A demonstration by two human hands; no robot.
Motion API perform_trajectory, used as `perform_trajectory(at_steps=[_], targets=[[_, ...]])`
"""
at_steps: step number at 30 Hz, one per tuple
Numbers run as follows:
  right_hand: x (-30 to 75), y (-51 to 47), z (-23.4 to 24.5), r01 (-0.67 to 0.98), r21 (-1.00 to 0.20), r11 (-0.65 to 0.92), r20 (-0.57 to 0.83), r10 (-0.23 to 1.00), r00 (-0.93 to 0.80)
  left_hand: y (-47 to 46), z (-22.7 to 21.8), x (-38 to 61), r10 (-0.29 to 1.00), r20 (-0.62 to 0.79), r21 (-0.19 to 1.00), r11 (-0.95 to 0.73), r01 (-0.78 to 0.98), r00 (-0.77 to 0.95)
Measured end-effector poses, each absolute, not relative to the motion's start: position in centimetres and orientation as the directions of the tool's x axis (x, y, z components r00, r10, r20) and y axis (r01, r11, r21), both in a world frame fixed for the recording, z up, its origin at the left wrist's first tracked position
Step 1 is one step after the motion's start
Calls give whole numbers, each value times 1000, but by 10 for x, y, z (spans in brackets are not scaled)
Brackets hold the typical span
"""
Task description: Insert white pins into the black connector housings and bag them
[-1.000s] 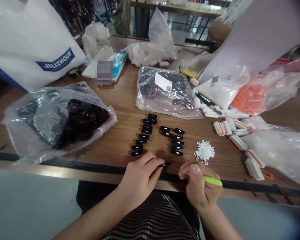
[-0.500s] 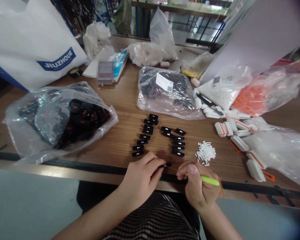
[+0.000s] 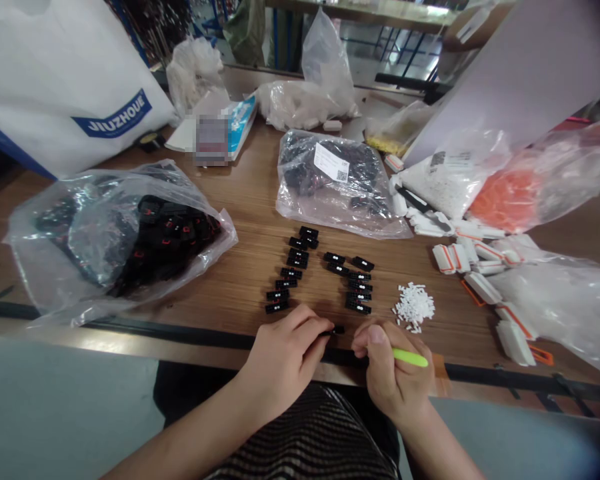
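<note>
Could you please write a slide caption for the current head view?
Left hand holds a small black part; right hand grips a green-handled tool near small white pieces.

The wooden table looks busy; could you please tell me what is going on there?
A person's left hand holds a small black piece near the table's edge, while the right hand holds a green-handled tool. More black pieces lie beyond in two loose groups, with a pile of tiny white pieces to their right.

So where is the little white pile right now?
In the head view, the white pile lies right of centre on the table, just beyond the right hand and right of the black blocks.
</note>
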State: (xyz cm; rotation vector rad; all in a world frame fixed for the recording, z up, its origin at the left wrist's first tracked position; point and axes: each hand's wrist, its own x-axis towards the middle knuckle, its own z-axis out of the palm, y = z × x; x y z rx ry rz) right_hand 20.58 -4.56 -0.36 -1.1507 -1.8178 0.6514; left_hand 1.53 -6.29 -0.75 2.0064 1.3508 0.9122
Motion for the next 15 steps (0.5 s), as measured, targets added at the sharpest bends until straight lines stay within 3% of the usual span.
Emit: perform_trajectory(at_steps=[4, 8, 11, 15], targets=[[206, -48, -5, 417, -809, 414, 374, 910, -180, -62, -7, 15, 933, 247, 743, -355, 567, 261], [209, -50, -7, 262, -889, 376, 393, 920, 11, -63, -8, 16, 927, 269, 722, -374, 582, 262], [210, -49, -8, 190, -915, 357, 380, 919, 102, -69, -6, 12, 921, 287, 659, -391, 643, 265], [209, -49, -9, 232, -890, 392, 423, 900, 104, -82, 0, -7, 927, 312, 522, -351, 778, 209]])
